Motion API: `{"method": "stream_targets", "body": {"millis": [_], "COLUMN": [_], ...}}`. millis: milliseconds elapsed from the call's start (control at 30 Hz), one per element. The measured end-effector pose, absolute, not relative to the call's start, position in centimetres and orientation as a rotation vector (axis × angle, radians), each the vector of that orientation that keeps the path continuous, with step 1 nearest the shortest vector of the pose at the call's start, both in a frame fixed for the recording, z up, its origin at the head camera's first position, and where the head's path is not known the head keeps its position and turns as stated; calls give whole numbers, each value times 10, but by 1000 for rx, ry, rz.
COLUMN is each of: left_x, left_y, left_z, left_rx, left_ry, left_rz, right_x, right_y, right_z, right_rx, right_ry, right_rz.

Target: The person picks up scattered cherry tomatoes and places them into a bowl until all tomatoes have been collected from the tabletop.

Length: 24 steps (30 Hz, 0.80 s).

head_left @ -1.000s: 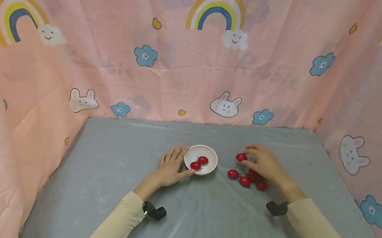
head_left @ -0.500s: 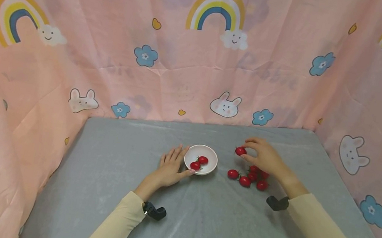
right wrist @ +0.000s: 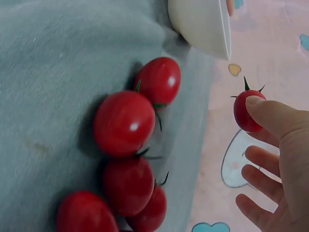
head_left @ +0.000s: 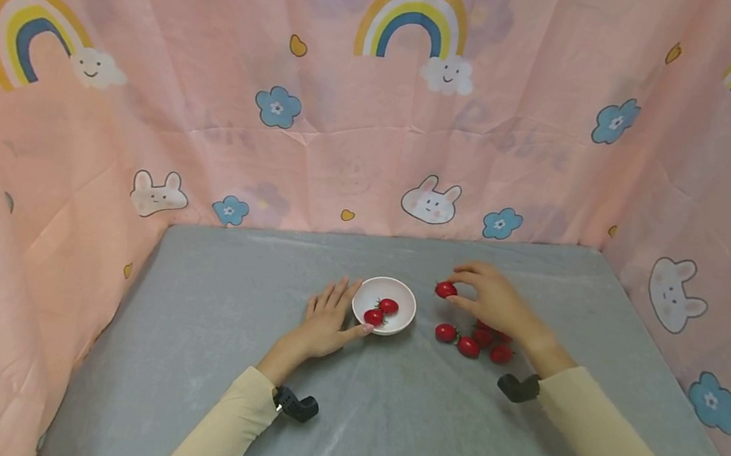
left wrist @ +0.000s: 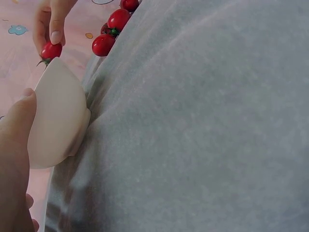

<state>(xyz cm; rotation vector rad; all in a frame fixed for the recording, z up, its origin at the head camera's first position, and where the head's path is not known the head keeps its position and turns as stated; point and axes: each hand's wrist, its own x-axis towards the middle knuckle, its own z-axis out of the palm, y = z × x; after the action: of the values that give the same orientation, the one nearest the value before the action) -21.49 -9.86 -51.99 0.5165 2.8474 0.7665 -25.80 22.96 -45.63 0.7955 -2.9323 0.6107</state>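
Between thumb and fingertips, my right hand [head_left: 494,302] pinches a red cherry tomato [right wrist: 248,111] with green sepals, held above the table to the right of the bowl. My left hand [head_left: 323,326] rests against the left side of a small white bowl [head_left: 406,299], fingers extended and thumb at its near rim. Two cherry tomatoes [head_left: 388,307] lie inside the bowl; the left wrist view shows only its outer wall [left wrist: 60,111]. Below my right hand sits a loose cluster of several cherry tomatoes [head_left: 469,347], partly hidden by the hand and forearm.
A grey cloth [head_left: 374,439] covers the table. Pink printed curtains [head_left: 217,74] close off the back and both sides. Black wrist cameras [head_left: 295,405] are strapped to both forearms.
My right hand has lifted the cherry tomato from beside the cluster and carried it left toward the bowl. My left hand and the bowl have stayed in place.
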Motion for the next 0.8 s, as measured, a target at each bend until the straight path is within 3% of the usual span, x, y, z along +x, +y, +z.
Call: {"method": "stream_targets", "body": {"millis": [800], "left_x": [-213], "left_y": [-98], "left_z": [-516], "left_rx": [507], "left_ry": [2846], "left_rz": [740], "right_x": [-256], "right_y": [181], "right_z": [-445], "right_rx": [926], "right_ry": [-2921], "right_rz": [582]}}
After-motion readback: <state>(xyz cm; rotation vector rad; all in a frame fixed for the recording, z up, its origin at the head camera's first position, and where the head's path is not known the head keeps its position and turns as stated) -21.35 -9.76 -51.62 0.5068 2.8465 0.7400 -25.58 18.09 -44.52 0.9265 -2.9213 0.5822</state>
